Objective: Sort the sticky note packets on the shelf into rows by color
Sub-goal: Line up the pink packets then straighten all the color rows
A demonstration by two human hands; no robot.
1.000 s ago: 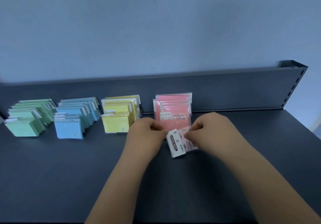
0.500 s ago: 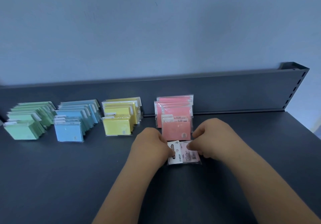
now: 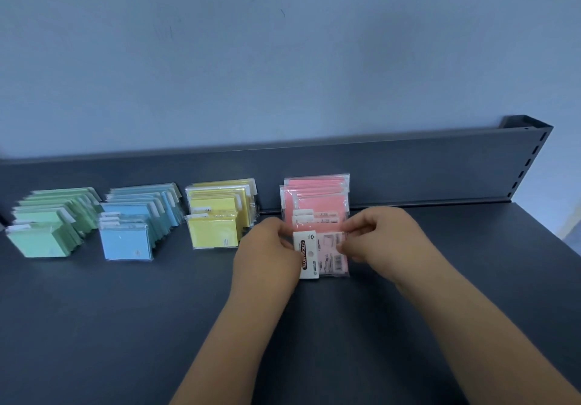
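Pink packet (image 3: 330, 257) pinched on both sides by left hand (image 3: 267, 247) and right hand (image 3: 377, 235), at front of pink row (image 3: 317, 200). Next: lay down straight, then let go.

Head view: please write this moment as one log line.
left hand: holds pink packet | right hand: pinches it | place: front of pink row

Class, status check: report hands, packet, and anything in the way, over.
Left hand and right hand both hold the pink packet. Packet at front of pink row, label showing. Nothing blocks it.
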